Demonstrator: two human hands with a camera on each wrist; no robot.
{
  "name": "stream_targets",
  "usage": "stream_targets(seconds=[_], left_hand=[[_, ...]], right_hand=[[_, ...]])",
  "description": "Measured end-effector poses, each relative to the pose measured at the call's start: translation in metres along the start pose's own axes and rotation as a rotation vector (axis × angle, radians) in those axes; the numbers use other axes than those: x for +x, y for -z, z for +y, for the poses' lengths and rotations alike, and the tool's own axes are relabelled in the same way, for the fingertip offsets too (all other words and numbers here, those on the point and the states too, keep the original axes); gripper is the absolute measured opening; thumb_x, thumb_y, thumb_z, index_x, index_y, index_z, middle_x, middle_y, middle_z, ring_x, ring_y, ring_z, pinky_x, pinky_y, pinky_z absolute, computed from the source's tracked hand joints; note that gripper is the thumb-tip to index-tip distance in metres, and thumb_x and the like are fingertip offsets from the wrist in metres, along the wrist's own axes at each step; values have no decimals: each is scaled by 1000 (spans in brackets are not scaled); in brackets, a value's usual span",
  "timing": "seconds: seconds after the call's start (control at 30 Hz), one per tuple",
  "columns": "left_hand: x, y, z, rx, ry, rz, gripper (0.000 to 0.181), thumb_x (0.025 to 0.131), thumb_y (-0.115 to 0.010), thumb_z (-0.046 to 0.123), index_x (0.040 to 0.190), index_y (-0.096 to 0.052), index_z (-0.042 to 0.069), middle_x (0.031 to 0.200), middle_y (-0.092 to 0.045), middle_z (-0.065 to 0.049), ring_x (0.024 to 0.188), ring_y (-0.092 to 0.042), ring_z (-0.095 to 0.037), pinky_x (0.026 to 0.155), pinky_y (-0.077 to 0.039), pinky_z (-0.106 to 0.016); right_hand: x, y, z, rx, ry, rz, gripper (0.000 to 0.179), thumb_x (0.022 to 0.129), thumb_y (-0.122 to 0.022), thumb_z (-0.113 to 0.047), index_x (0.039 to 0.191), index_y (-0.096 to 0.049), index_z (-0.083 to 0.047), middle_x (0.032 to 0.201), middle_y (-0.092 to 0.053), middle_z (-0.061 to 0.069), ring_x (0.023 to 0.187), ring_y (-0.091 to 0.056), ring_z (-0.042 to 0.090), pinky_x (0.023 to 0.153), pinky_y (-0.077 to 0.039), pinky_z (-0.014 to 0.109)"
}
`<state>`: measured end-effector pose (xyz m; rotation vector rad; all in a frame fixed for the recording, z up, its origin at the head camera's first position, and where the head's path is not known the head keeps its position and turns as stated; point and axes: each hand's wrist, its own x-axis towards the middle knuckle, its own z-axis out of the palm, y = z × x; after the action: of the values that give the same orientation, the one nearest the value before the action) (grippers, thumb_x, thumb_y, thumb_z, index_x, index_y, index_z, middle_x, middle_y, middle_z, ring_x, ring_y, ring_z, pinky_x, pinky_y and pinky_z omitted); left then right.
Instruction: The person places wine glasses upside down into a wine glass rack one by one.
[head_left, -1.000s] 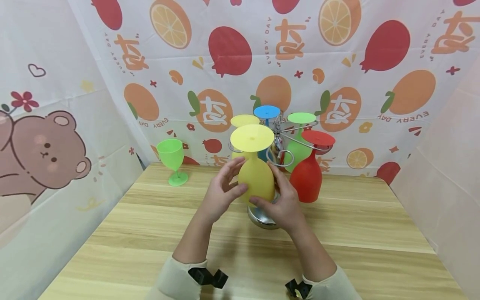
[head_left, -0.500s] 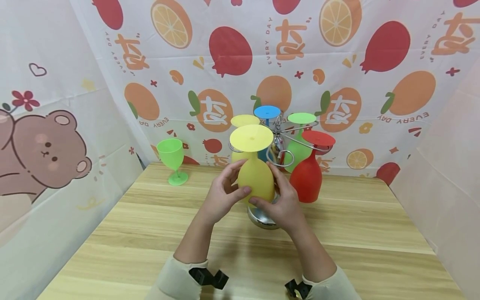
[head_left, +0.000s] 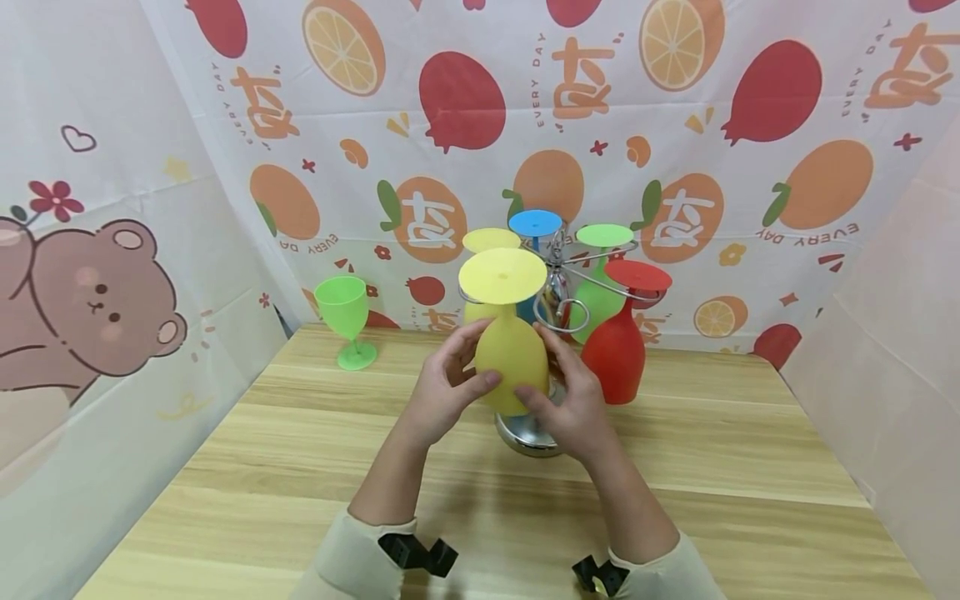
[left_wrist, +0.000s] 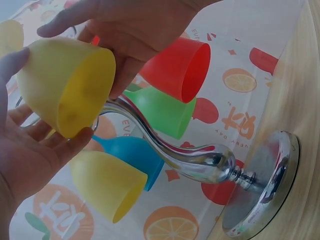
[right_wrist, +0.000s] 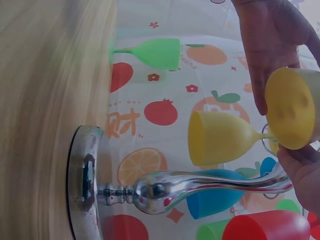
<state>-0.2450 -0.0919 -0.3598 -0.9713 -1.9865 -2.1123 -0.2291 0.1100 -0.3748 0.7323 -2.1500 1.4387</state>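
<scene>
A yellow plastic goblet [head_left: 512, 358] hangs upside down in front of the chrome glass rack [head_left: 556, 287], its round foot uppermost. My left hand [head_left: 442, 387] holds the bowl from the left, the thumb on the near side. From the right my right hand [head_left: 573, 408] holds the same bowl, with its thumb lower on the front. The left wrist view shows the open mouth of this yellow goblet [left_wrist: 86, 92] between both hands. Whether its stem sits in a rack hook is hard to tell.
On the rack hang another yellow goblet [head_left: 489, 242], a blue goblet [head_left: 535, 223], a green goblet [head_left: 600, 300] and a red goblet [head_left: 617, 354], all inverted. A second green goblet [head_left: 345, 312] stands upright at the back left of the wooden table [head_left: 247, 467].
My right thumb has shifted slightly up and to the right on the yellow goblet's bowl. The goblet and my left hand stay almost in place.
</scene>
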Motion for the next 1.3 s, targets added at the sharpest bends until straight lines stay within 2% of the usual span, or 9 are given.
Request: stream_targets(seconds=[0.1, 0.3, 0.53, 0.67, 0.8, 1.0, 1.17, 1.3], left_hand=[[-1, 0, -1, -13, -11, -16, 61, 91, -72, 25, 144, -46, 12, 140, -53, -9, 125, -54, -24, 100, -51, -38], [0, -2, 0, -41, -38, -55, 63, 89, -72, 22, 145, -45, 9, 141, -52, -12, 121, -57, -26, 99, -51, -38], [0, -8, -1, -33, -72, -75, 76, 85, -76, 39, 145, -43, 5, 139, -52, -14, 121, -56, -23, 96, -52, -33], [0, -14, -4, 6, -94, -76, 72, 86, -75, 42, 143, -47, 7, 138, -55, -11, 121, -55, -25, 98, -50, -33], [0, -22, -5, 52, -77, -58, 71, 85, -74, 47, 140, -49, 9, 136, -57, -7, 122, -53, -25, 101, -48, -32], [0, -39, -8, 89, -34, 28, 74, 80, -73, 57, 134, -50, 12, 130, -60, -8, 117, -56, -23, 95, -51, -30], [0, -50, -13, 86, -53, 82, 74, 79, -72, 59, 128, -49, 8, 126, -59, -8, 110, -57, -23, 90, -53, -30], [1, -54, -15, 106, -83, 88, 74, 80, -69, 62, 130, -51, 10, 129, -57, -6, 111, -57, -22, 91, -52, -29]], right_hand=[[0, 4, -2, 42, 3, -3, 65, 91, -69, -34, 148, -43, -17, 141, -55, 1, 122, -57, 21, 97, -53, 40], [1, 13, -7, 112, -7, -36, 62, 87, -75, -30, 143, -49, -20, 133, -58, 0, 117, -59, 20, 93, -55, 40], [1, 30, -11, 147, -62, -121, 64, 80, -82, -20, 135, -49, -19, 128, -56, -1, 115, -56, 22, 91, -55, 37], [0, 41, -14, 152, -100, -175, 71, 78, -83, -14, 137, -45, -20, 130, -55, -1, 119, -55, 24, 92, -55, 38], [-1, 54, -17, 158, -128, -220, 74, 77, -83, -10, 139, -44, -19, 129, -55, 3, 119, -56, 27, 92, -55, 35], [-2, 70, -14, 141, -165, -279, 60, 80, -82, -13, 129, -47, -12, 123, -56, 8, 107, -63, 29, 86, -58, 34], [-3, 77, -12, 86, -162, -296, 52, 83, -80, -16, 124, -48, -14, 120, -59, 8, 101, -68, 24, 82, -59, 33], [-3, 81, -11, 68, -161, -299, 51, 84, -79, -16, 124, -47, -13, 119, -60, 8, 100, -69, 21, 81, -59, 31]])
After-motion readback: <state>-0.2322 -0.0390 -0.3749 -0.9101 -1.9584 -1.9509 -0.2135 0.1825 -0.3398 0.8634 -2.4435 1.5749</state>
